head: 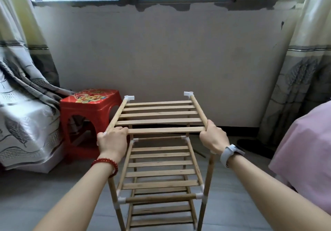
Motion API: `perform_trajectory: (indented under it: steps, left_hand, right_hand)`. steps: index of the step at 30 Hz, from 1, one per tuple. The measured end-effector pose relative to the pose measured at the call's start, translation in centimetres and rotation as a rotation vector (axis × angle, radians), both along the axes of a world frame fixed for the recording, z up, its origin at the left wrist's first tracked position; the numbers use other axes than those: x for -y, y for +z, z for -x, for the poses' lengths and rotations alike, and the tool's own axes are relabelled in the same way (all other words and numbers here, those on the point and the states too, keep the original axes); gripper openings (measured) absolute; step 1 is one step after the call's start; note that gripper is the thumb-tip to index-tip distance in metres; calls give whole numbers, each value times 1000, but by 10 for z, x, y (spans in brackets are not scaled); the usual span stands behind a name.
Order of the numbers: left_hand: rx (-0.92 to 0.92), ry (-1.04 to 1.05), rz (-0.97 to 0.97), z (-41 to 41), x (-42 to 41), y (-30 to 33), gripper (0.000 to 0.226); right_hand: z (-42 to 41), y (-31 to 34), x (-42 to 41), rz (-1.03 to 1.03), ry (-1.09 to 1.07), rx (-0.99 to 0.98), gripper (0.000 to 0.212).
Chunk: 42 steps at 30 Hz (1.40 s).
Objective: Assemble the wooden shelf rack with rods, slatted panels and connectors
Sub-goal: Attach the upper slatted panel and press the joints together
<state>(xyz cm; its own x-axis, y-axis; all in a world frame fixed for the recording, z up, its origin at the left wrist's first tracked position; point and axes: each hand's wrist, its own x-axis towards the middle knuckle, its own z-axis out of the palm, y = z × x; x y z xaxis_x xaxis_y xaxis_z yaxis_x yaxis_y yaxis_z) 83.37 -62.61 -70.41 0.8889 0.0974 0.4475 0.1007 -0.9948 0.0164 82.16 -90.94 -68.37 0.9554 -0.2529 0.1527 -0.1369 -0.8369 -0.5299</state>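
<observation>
A wooden shelf rack stands on the floor in front of me, with slatted tiers, upright rods and white connectors. Above it I hold a slatted panel level, its two side rods running away from me. My left hand grips the near end of the left rod. My right hand grips the near end of the right rod. White connectors sit on the far ends, the left connector and the right connector. The near ends are hidden in my hands.
A red plastic stool stands left of the rack. A patterned curtain drapes at far left, another curtain at right. Pink fabric fills the right edge. A grey wall and window are behind.
</observation>
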Motion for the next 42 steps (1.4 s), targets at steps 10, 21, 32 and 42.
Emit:
perform_trajectory:
  steps: [10, 21, 32, 42]
  left_hand:
    - [-101, 18, 96, 9, -8, 11, 36]
    - [359, -647, 342, 61, 154, 61, 26]
    - [-248, -615, 405, 7, 341, -85, 37]
    - [-707, -425, 405, -142, 396, -298, 45]
  right_hand:
    - [-31, 2, -51, -204, 292, -84, 39]
    - [17, -1, 85, -249, 243, -173, 26]
    - [35, -125, 232, -300, -47, -66, 31]
    - [-86, -315, 297, -268, -83, -412, 36]
